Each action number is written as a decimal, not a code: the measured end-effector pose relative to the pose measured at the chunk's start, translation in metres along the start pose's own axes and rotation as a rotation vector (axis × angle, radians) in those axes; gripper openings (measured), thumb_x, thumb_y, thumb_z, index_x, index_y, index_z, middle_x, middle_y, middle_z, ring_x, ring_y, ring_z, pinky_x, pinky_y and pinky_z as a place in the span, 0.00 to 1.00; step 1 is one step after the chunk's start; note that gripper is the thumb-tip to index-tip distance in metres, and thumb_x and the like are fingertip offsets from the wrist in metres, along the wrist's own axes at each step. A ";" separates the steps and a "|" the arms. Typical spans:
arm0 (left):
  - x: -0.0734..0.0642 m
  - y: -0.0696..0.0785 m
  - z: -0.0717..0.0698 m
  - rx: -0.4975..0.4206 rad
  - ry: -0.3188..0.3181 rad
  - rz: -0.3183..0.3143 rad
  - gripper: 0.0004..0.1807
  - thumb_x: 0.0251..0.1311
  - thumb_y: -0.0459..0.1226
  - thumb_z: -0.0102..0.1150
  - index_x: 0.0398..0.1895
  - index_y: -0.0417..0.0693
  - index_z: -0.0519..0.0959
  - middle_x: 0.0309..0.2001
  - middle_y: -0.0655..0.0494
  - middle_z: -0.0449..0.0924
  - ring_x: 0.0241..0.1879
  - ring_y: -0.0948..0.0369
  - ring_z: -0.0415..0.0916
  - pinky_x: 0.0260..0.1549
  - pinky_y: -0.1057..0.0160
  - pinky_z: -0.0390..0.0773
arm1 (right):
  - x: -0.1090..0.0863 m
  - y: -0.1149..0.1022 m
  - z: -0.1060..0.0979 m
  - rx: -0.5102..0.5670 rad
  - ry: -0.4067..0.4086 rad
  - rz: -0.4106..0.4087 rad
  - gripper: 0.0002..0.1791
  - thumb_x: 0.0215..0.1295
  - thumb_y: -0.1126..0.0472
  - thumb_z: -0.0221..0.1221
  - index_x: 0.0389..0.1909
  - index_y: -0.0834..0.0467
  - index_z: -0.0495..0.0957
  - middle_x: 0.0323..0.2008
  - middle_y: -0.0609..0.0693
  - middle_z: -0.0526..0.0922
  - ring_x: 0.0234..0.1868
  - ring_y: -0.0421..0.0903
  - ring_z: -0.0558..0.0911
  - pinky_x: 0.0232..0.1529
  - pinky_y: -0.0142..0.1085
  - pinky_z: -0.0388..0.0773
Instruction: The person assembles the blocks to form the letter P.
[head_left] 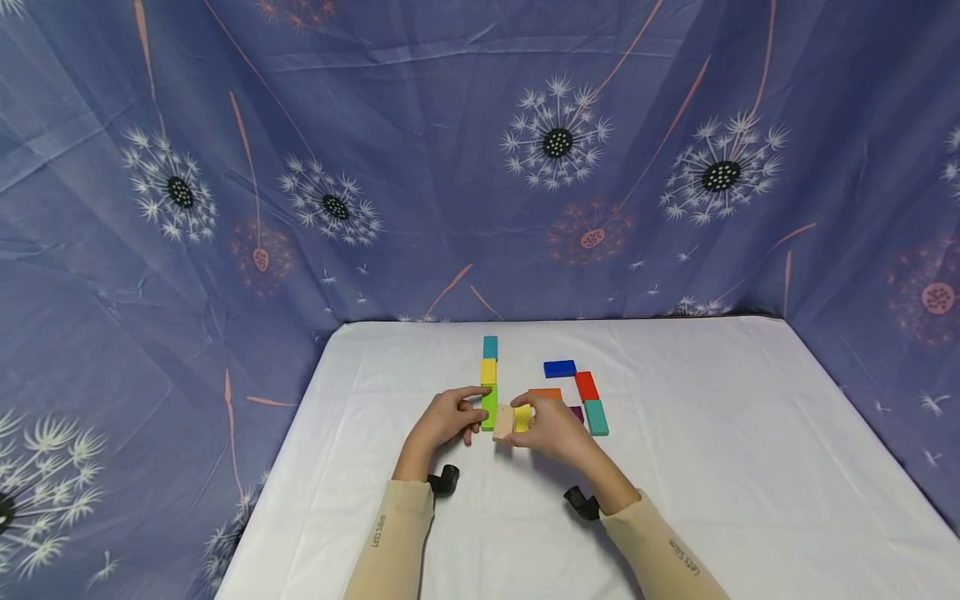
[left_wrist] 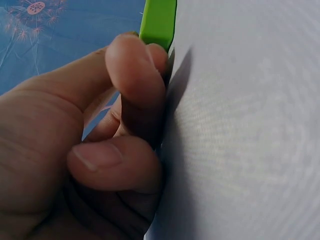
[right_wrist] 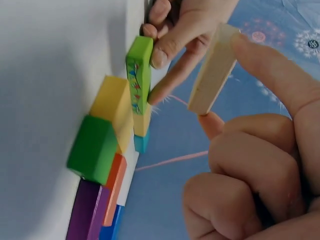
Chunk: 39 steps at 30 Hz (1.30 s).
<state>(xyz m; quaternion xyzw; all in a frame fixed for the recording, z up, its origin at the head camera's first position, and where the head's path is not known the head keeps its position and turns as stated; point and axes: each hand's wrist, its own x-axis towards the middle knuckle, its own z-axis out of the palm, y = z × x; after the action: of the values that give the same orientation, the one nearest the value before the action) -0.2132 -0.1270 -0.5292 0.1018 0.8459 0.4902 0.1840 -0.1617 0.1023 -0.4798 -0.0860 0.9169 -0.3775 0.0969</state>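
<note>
My right hand (head_left: 557, 427) pinches a plain wooden block (right_wrist: 214, 70) between thumb and index finger, its other fingers curled in. It is raised off the cloth, just right of a light green block (head_left: 491, 403). My left hand (head_left: 446, 418) touches the left side of that green block with thumb (right_wrist: 161, 56) and index fingertip, the index finger stretched along it. Beyond the green one, a yellow block (head_left: 488, 372) and a teal block (head_left: 491, 347) continue the line. Close by the right hand lie a second yellow block (right_wrist: 112, 105) and a dark green block (right_wrist: 92, 150).
Right of the line are an orange block (head_left: 545, 393), a purple block (right_wrist: 85, 210), a blue block (head_left: 559, 368), a red block (head_left: 587, 385) and a teal-green block (head_left: 596, 417). White cloth (head_left: 697, 467) covers the table. A blue dandelion-print curtain (head_left: 450, 167) hangs behind.
</note>
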 end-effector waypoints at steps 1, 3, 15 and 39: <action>0.000 0.000 0.000 0.002 0.001 0.002 0.27 0.72 0.41 0.67 0.73 0.59 0.78 0.25 0.54 0.85 0.16 0.60 0.80 0.45 0.61 0.81 | 0.000 -0.001 0.002 -0.010 -0.013 -0.005 0.31 0.53 0.53 0.81 0.58 0.57 0.84 0.29 0.51 0.81 0.29 0.44 0.74 0.30 0.35 0.68; 0.000 -0.001 0.000 0.014 0.003 0.007 0.27 0.72 0.42 0.67 0.73 0.58 0.78 0.24 0.54 0.85 0.16 0.60 0.80 0.45 0.62 0.80 | -0.001 -0.002 0.005 -0.032 -0.045 -0.005 0.31 0.53 0.51 0.81 0.58 0.56 0.84 0.26 0.49 0.76 0.29 0.44 0.72 0.29 0.35 0.67; 0.000 0.001 0.000 0.023 0.004 0.016 0.27 0.72 0.40 0.66 0.73 0.57 0.77 0.24 0.52 0.84 0.15 0.61 0.80 0.37 0.62 0.79 | -0.002 -0.002 0.020 -0.090 -0.103 -0.050 0.31 0.52 0.49 0.80 0.56 0.56 0.85 0.23 0.46 0.76 0.28 0.43 0.73 0.29 0.34 0.67; 0.001 -0.001 0.001 0.017 0.005 0.006 0.27 0.72 0.40 0.67 0.73 0.59 0.78 0.23 0.55 0.83 0.14 0.62 0.78 0.19 0.66 0.67 | 0.004 0.010 0.042 -0.217 -0.057 -0.074 0.31 0.52 0.49 0.81 0.55 0.53 0.82 0.28 0.47 0.82 0.30 0.46 0.75 0.31 0.40 0.71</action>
<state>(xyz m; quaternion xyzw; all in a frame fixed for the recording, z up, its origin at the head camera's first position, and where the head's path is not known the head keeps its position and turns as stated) -0.2136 -0.1259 -0.5304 0.1045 0.8503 0.4836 0.1795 -0.1558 0.0803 -0.5167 -0.1406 0.9455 -0.2767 0.0987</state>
